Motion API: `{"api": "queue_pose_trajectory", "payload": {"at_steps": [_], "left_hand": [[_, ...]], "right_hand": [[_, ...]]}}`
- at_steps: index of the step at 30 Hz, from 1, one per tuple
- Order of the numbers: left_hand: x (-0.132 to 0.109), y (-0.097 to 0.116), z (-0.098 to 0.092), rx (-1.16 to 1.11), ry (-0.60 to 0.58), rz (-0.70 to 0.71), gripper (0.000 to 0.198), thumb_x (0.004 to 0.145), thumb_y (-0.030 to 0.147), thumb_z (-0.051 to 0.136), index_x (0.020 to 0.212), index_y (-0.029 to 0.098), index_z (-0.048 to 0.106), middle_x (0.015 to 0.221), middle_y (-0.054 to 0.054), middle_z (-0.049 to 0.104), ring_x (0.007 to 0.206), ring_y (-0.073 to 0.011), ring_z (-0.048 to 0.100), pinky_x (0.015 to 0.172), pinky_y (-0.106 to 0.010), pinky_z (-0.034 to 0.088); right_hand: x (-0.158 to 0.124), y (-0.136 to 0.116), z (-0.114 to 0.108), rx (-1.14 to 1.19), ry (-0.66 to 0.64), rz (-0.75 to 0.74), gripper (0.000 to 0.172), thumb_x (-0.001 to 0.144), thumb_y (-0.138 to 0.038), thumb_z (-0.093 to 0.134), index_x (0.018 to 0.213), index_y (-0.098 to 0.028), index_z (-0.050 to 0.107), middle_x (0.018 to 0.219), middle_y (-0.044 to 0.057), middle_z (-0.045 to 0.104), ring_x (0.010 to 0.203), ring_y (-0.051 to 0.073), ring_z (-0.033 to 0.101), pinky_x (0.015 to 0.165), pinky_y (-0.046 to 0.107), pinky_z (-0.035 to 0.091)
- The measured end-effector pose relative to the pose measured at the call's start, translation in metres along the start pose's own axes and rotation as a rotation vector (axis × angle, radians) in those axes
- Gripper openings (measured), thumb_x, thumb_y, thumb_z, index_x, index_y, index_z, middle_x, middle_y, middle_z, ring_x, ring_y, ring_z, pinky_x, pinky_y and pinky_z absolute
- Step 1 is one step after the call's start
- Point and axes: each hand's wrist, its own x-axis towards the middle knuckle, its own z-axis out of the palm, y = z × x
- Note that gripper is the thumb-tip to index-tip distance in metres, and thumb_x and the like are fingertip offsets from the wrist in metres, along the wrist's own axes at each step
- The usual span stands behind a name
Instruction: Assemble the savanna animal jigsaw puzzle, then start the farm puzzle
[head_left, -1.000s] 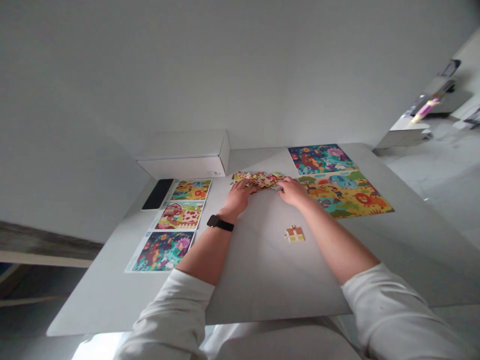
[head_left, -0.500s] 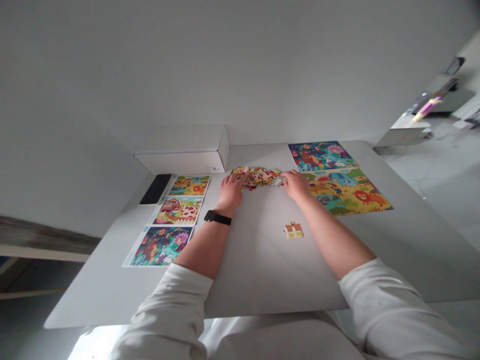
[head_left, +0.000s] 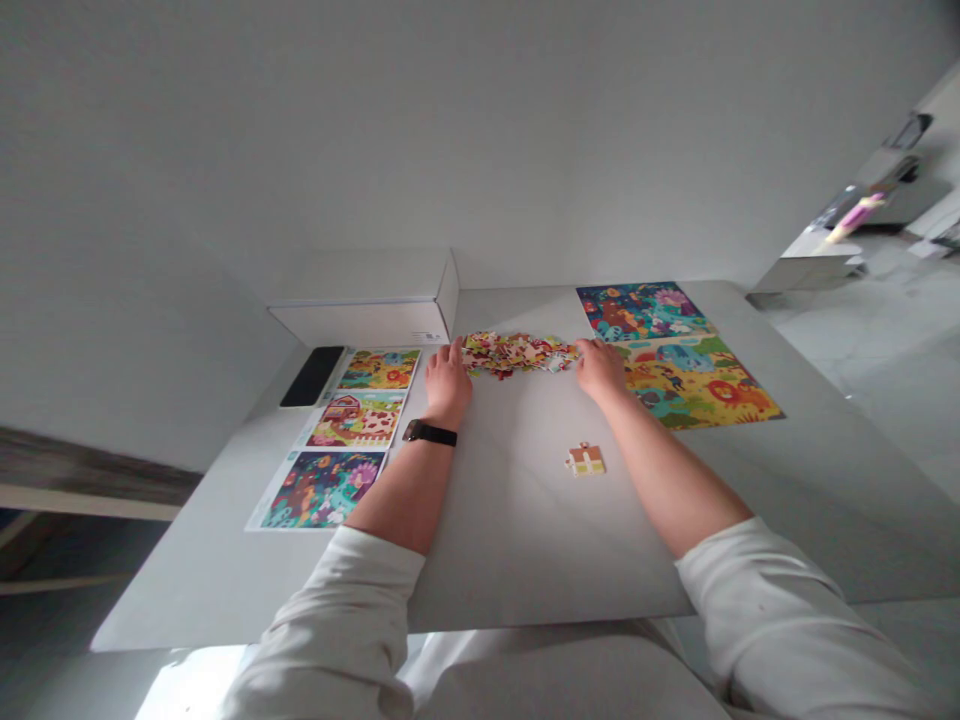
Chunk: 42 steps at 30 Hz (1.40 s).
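A heap of loose, colourful puzzle pieces (head_left: 517, 353) lies at the far middle of the white table (head_left: 517, 520). My left hand (head_left: 448, 382), with a black watch on the wrist, rests flat at the heap's left end, fingers stretched out. My right hand (head_left: 598, 367) lies at the heap's right end, fingers loosely spread and touching the pieces. Neither hand grips anything. A small joined bit of puzzle (head_left: 586, 460), brown and yellow, sits alone on the table beside my right forearm.
Two finished puzzles (head_left: 679, 355) lie at the right. A sheet with three reference pictures (head_left: 345, 435) lies at the left, a black phone (head_left: 313, 376) beside it. A white box (head_left: 371, 300) stands at the back left. A shelf with items is far right.
Both hands have moved apart, from on top of the heap to its two ends. The pieces now lie spread in a wider, flatter row.
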Motion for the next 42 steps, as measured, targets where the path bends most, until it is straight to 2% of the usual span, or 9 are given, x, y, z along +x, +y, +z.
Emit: {"api": "queue_pose_trajectory", "payload": {"at_steps": [4,8,11,16,19,24,29,36,42], "left_hand": [[0.003,-0.003,0.001,-0.080,0.053,-0.025,0.066,0.097,0.012,0.049,0.162,0.021,0.051,0.143,-0.019,0.066,0.131,-0.0358,0.062,0.116,-0.054,0.049],[0.002,0.001,0.000,-0.103,0.045,0.005,0.056,0.099,0.016,0.052,0.154,0.023,0.061,0.143,-0.017,0.066,0.133,-0.0355,0.061,0.118,-0.053,0.048],[-0.002,0.008,0.002,-0.130,-0.025,0.115,0.049,0.101,0.020,0.056,0.148,0.023,0.067,0.145,-0.016,0.066,0.137,-0.0345,0.059,0.121,-0.052,0.046],[-0.009,0.020,0.011,-0.183,-0.167,0.377,0.048,0.102,0.026,0.058,0.149,0.026,0.068,0.166,-0.011,0.055,0.157,-0.0353,0.043,0.133,-0.055,0.031],[-0.011,0.023,0.016,-0.201,-0.221,0.416,0.051,0.101,0.027,0.058,0.151,0.026,0.067,0.165,-0.010,0.058,0.162,-0.0367,0.038,0.136,-0.060,0.021],[-0.010,0.018,0.020,-0.129,-0.187,0.405,0.050,0.102,0.029,0.058,0.150,0.020,0.067,0.158,-0.014,0.064,0.155,-0.0350,0.048,0.136,-0.058,0.026],[-0.007,0.015,0.021,-0.079,-0.135,0.420,0.053,0.102,0.028,0.057,0.154,0.019,0.063,0.155,-0.015,0.065,0.151,-0.0336,0.052,0.131,-0.056,0.037],[-0.006,0.013,0.020,-0.089,-0.117,0.439,0.048,0.100,0.024,0.058,0.146,0.017,0.069,0.146,-0.015,0.070,0.139,-0.0330,0.060,0.125,-0.053,0.044],[-0.005,0.012,0.021,-0.115,-0.090,0.451,0.043,0.097,0.019,0.061,0.139,0.020,0.074,0.138,-0.013,0.074,0.132,-0.0317,0.063,0.123,-0.052,0.044]], "right_hand": [[0.001,0.004,0.007,0.027,-0.048,-0.107,0.051,0.102,-0.013,0.048,0.143,-0.028,0.074,0.144,0.012,0.070,0.129,0.033,0.062,0.111,0.045,0.049],[0.002,0.005,0.009,0.071,-0.058,-0.169,0.050,0.102,-0.012,0.049,0.139,-0.029,0.078,0.141,0.009,0.073,0.127,0.031,0.064,0.114,0.044,0.047],[0.001,-0.001,0.008,0.091,-0.005,-0.187,0.049,0.103,-0.016,0.049,0.143,-0.027,0.076,0.143,0.011,0.072,0.129,0.033,0.062,0.116,0.047,0.047],[-0.005,-0.020,0.014,0.128,-0.018,-0.453,0.053,0.105,-0.022,0.053,0.157,-0.026,0.063,0.165,0.010,0.058,0.150,0.032,0.049,0.127,0.052,0.037],[-0.006,-0.026,0.021,0.127,-0.048,-0.538,0.052,0.105,-0.020,0.054,0.156,-0.024,0.064,0.163,0.010,0.060,0.155,0.031,0.046,0.130,0.052,0.032],[-0.004,-0.017,0.027,0.140,0.042,-0.473,0.047,0.101,-0.019,0.061,0.147,-0.023,0.070,0.147,0.013,0.070,0.136,0.032,0.060,0.121,0.050,0.042],[-0.002,-0.010,0.029,0.121,0.104,-0.402,0.037,0.098,-0.021,0.068,0.133,-0.025,0.078,0.129,0.014,0.074,0.121,0.034,0.065,0.111,0.050,0.050],[-0.001,-0.007,0.036,0.118,0.158,-0.316,0.048,0.095,-0.033,0.076,0.142,-0.023,0.072,0.132,0.017,0.072,0.125,0.039,0.063,0.113,0.054,0.047],[0.000,-0.007,0.040,0.189,0.192,-0.358,0.044,0.092,-0.025,0.077,0.136,-0.025,0.074,0.118,0.012,0.079,0.112,0.035,0.069,0.107,0.052,0.050]]}}
